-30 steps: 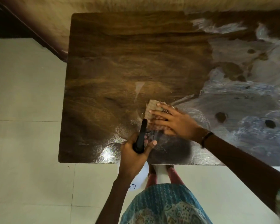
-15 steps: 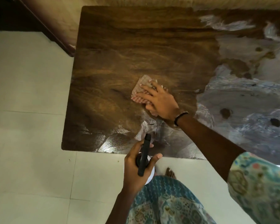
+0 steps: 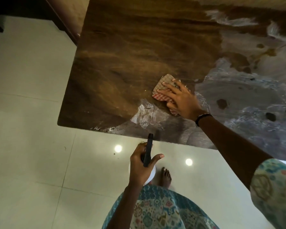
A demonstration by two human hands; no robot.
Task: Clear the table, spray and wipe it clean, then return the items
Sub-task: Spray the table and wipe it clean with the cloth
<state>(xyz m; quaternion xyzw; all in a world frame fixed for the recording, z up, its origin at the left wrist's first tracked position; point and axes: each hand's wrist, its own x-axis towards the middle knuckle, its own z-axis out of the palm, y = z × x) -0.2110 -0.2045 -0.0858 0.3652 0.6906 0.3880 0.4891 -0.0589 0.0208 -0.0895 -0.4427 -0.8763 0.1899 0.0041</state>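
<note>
Right hand (image 3: 182, 98), fingers spread, pressing cloth (image 3: 162, 90) on wet table (image 3: 122, 55); left hand (image 3: 141, 164) gripping spray bottle (image 3: 148, 152). Risk: missed streaks, slipping cloth.

Only the cloth (image 3: 162, 87) under the right hand (image 3: 182, 100) occupies the table (image 3: 122, 55).

We see from one camera on the person's head. It looks down and a bit forward, from above the table (image 3: 122, 55), with the floor (image 3: 31, 129) and a bare foot (image 3: 165, 176) below us.
</note>
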